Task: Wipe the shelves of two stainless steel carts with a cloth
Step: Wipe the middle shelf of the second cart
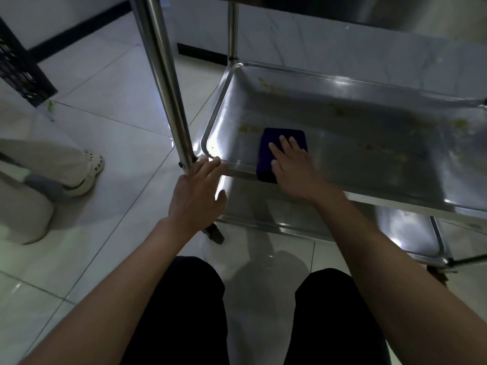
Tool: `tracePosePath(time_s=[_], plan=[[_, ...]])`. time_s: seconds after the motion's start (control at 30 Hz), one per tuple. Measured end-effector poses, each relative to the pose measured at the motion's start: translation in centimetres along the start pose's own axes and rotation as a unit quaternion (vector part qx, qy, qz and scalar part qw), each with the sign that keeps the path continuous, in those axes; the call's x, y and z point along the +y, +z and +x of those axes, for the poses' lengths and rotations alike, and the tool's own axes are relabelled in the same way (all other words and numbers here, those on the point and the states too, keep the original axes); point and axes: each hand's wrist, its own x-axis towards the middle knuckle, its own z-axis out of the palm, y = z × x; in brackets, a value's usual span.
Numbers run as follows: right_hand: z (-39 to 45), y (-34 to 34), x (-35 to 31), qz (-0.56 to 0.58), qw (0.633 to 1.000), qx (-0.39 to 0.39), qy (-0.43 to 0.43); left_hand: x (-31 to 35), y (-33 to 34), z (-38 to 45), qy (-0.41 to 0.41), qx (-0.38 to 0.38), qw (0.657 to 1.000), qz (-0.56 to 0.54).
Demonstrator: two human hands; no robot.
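Observation:
A stainless steel cart's middle shelf (342,143) lies in front of me, smeared with yellowish-brown spots along its left, back and right parts. A folded dark blue cloth (274,143) rests over the shelf's near rim. My right hand (292,167) lies flat on the cloth with fingers spread, pressing it down. My left hand (197,191) is at the shelf's near left corner, fingers apart and touching the rim beside the upright post (163,75). A lower shelf (411,230) shows beneath.
Another person's leg in beige trousers and a white clog (89,167) stands on the tiled floor at left. A black crate-like object (18,64) is at the upper left. A caster wheel (216,233) sits under the cart's corner. My dark-trousered knees fill the bottom.

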Motion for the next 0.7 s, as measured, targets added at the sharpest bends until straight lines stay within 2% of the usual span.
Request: tracePosePath(time_s=[0.23,0.4,0.47,0.57,0.7], plan=[[4.0,1.0,-5.4,0.004,1.0,-0.009,-0.03,-0.4,0.7,-0.9,-0.034,-0.023,0.996,0.08],[6.5,0.7,-8.5,0.019,0.997,-0.045,-0.054,-1.5,0.7,-1.1,-0.04,0.0,0.999,0.002],[7.5,0.5,-9.8,0.022,0.996,-0.063,-0.062,-2.1,1.0,-1.4,-0.022,-0.001,1.0,0.0],[8.7,0.3,-11.7,0.019,0.993,-0.077,-0.086,-2.2,1.3,-1.5,-0.04,-0.001,0.999,-0.005],[8.5,0.4,-11.4,0.007,0.991,-0.077,-0.105,-1.6,1.2,-1.4,-0.048,0.003,0.999,0.017]])
